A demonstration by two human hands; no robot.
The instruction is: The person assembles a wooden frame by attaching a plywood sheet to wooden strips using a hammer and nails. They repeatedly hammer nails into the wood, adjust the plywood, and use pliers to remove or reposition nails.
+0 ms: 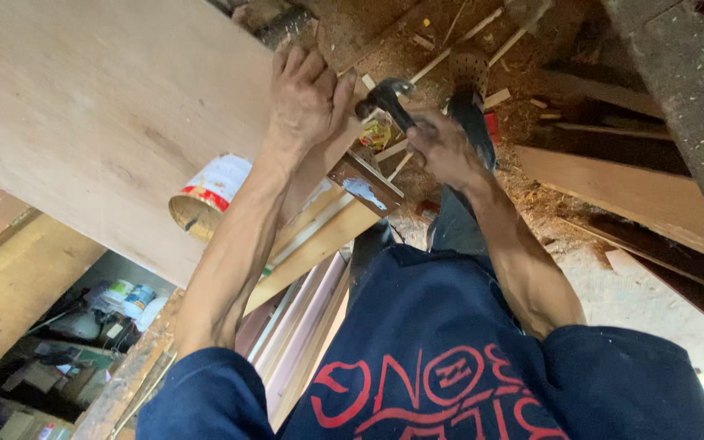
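My left hand (307, 98) is clamped over the edge of a large pale plywood panel (99, 114), fingers curled on its face. Just to the right, my right hand (442, 147) grips the dark handle of a hammer (386, 98). The hammer's metal head is close to my left thumb and the panel's edge. Both forearms reach out from my dark blue shirt with red print (442, 367). Whether a nail sits under the hammer head cannot be seen.
A white and red paint can (209, 191) lies on its side under the panel. Wooden slats and strips (319, 244) run beneath my arms. Sawdust and offcuts cover the floor (417, 49). Planks (629, 191) and a grey concrete slab (686, 73) are at right. Cans sit on a shelf (124, 297) at lower left.
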